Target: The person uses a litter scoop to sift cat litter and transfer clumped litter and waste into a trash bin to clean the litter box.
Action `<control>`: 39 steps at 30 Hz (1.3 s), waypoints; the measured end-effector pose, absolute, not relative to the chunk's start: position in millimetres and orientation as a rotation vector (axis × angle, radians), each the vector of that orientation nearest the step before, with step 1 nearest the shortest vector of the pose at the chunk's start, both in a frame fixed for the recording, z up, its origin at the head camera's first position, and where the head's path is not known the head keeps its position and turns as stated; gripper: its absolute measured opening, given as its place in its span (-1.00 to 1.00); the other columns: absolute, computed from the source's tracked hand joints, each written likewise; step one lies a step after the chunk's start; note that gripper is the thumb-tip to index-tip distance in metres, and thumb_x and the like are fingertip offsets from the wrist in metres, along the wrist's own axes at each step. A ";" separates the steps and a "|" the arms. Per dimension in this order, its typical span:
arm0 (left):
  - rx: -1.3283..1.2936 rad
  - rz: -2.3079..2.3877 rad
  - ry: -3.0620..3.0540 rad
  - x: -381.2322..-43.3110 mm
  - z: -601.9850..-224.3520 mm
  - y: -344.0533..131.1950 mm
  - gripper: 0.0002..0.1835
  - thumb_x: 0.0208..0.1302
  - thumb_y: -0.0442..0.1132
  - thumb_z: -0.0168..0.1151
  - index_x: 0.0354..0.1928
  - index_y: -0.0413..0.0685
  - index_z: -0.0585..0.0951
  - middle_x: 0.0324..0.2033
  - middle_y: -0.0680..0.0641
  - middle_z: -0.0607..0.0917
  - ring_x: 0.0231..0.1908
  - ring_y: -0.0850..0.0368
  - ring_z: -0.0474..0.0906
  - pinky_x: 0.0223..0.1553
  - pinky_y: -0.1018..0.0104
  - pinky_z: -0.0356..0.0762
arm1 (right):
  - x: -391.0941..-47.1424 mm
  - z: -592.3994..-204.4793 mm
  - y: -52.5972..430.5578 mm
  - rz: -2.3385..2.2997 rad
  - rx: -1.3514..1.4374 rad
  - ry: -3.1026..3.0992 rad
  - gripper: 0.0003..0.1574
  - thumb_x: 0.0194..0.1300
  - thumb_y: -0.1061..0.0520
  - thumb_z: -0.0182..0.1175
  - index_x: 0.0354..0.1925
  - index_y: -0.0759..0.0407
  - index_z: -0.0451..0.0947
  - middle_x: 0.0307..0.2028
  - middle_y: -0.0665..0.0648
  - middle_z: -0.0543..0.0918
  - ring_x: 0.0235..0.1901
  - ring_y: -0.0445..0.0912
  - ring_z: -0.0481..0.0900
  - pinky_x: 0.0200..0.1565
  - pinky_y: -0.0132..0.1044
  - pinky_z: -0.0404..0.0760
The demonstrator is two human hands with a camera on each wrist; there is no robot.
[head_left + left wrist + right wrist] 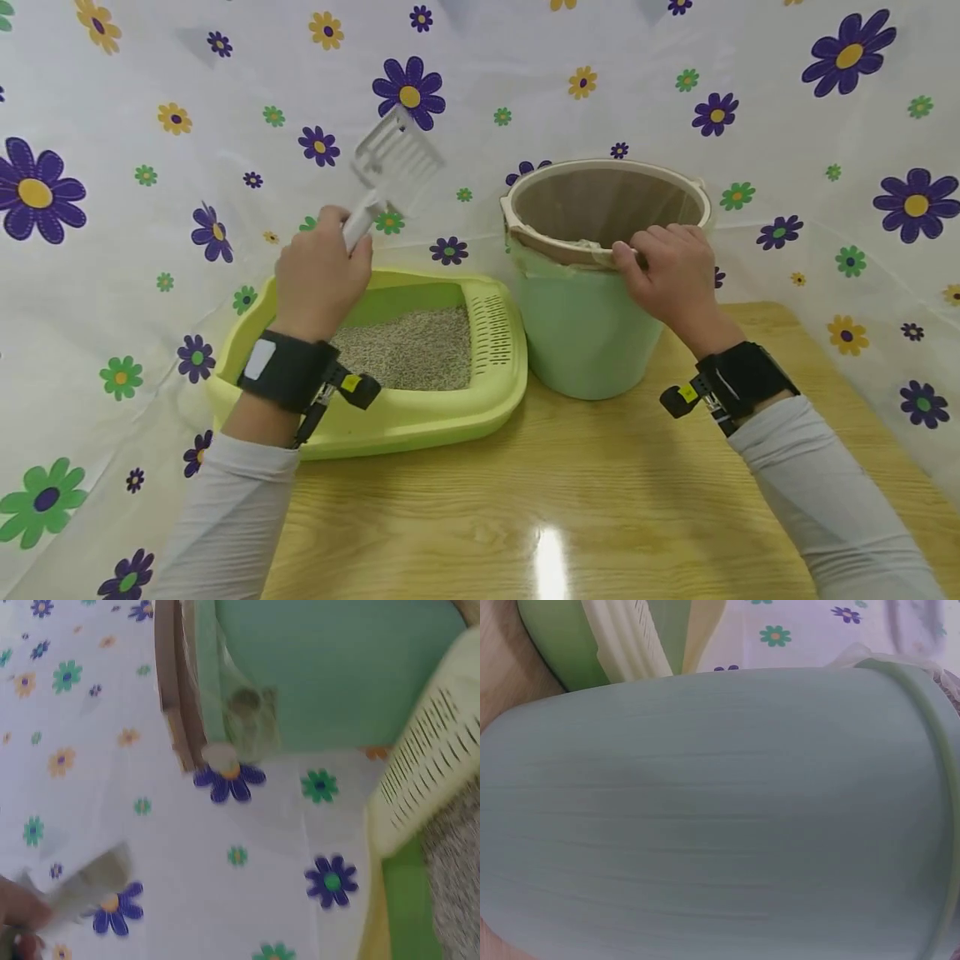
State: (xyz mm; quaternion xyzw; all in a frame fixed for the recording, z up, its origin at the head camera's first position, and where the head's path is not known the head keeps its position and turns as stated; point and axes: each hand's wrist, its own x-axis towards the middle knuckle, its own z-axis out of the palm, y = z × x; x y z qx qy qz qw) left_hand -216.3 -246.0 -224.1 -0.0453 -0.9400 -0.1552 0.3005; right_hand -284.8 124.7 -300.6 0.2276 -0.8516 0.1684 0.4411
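Note:
In the head view my left hand (318, 271) grips the handle of a pale grey slotted litter scoop (397, 158), its head raised up and to the right. Beneath that hand lies a yellow-green litter box (420, 417) holding grainy cat litter (420, 346). The scoop (90, 885) appears blurred in the left wrist view. My right hand (671, 271) curls over the front rim of a mint-green trash can (592, 333), which has a beige ring (607, 164) and a thin clear liner. The can's green side (720, 810) fills most of the right wrist view, where that hand is out of sight.
The can stands right beside the litter box's right end, both on a wooden table (465, 508). A white sheet with printed flowers (495, 50) hangs behind and at both sides. Each wrist wears a black strap (288, 371) with a small camera.

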 end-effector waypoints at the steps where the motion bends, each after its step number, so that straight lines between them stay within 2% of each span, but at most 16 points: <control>1: -0.094 -0.408 -2.555 -211.3 -226.8 -254.4 -0.71 0.33 -0.16 0.00 -0.20 -0.31 0.50 -0.60 -0.20 0.53 -0.72 -0.03 0.37 -0.75 0.22 0.28 | -285.3 -300.3 126.0 0.420 0.565 -2.114 -0.40 0.34 -0.15 -0.14 -0.62 0.23 0.46 -0.69 0.17 0.44 -0.55 0.08 0.39 -0.17 -0.01 0.41; 6: -0.049 -0.407 -2.891 -196.5 -248.1 -279.0 -0.70 0.30 -0.18 -0.10 -0.52 -0.19 0.46 -0.72 -0.05 0.37 -0.76 0.12 0.25 -0.77 0.34 0.19 | -286.2 -299.6 134.4 0.427 0.550 -2.114 -0.43 0.33 -0.12 -0.10 -0.63 0.23 0.45 -0.69 0.18 0.43 -0.54 0.09 0.38 -0.16 -0.01 0.40; 10: -0.031 -0.429 -2.993 -192.6 -271.9 -288.9 -0.68 0.25 -0.24 -0.13 -0.67 -0.10 0.36 -0.77 0.01 0.29 -0.77 0.14 0.20 -0.74 0.34 0.17 | -287.3 -299.5 138.2 0.429 0.553 -2.117 -0.45 0.33 -0.10 -0.08 -0.64 0.22 0.44 -0.70 0.17 0.41 -0.54 0.08 0.37 -0.17 -0.02 0.38; 14: -0.026 -0.498 -3.058 -193.8 -298.2 -294.6 -0.61 0.24 -0.23 -0.06 -0.76 0.00 0.23 -0.80 0.08 0.18 -0.78 0.20 0.11 -0.70 0.38 0.11 | -287.5 -300.2 140.8 0.434 0.546 -2.118 -0.44 0.33 -0.10 -0.08 -0.65 0.22 0.43 -0.70 0.18 0.41 -0.54 0.08 0.37 -0.17 -0.02 0.38; 20: 0.014 -0.552 -3.200 -196.2 -323.6 -295.4 -0.55 0.22 -0.21 0.00 -0.80 0.06 0.14 -0.81 0.12 0.07 -0.77 0.25 0.00 -0.67 0.41 0.03 | -285.8 -301.3 143.2 0.453 0.548 -2.092 -0.44 0.33 -0.09 -0.08 -0.64 0.24 0.44 -0.70 0.18 0.41 -0.55 0.08 0.36 -0.18 -0.01 0.37; 31: 0.106 -0.262 -3.272 -191.0 -324.5 -283.5 -0.57 0.23 -0.07 -0.05 -0.80 0.06 0.24 -0.83 0.10 0.16 -0.78 0.23 0.04 -0.69 0.36 0.03 | -279.5 -301.5 144.8 0.451 0.542 -2.084 -0.44 0.33 -0.09 -0.09 -0.64 0.25 0.45 -0.71 0.17 0.38 -0.58 0.07 0.34 -0.27 -0.05 0.35; 35: 0.071 -0.183 -3.177 -187.7 -329.4 -281.3 -0.56 0.26 -0.06 -0.06 -0.78 0.04 0.23 -0.82 0.08 0.17 -0.77 0.20 0.06 -0.69 0.33 0.03 | -280.5 -301.9 145.9 0.447 0.526 -2.100 -0.44 0.33 -0.10 -0.09 -0.57 0.27 0.52 -0.68 0.19 0.46 -0.56 0.08 0.37 -0.28 -0.06 0.36; 39: 0.046 -0.144 -2.981 -181.4 -339.5 -277.5 -0.51 0.30 0.01 -0.04 -0.78 -0.01 0.28 -0.85 0.04 0.20 -0.80 0.14 0.11 -0.73 0.31 0.01 | -282.2 -306.6 141.8 0.493 0.491 -2.079 -0.47 0.33 -0.10 -0.08 -0.40 0.28 0.60 -0.50 0.25 0.60 -0.40 0.13 0.47 -0.14 -0.02 0.39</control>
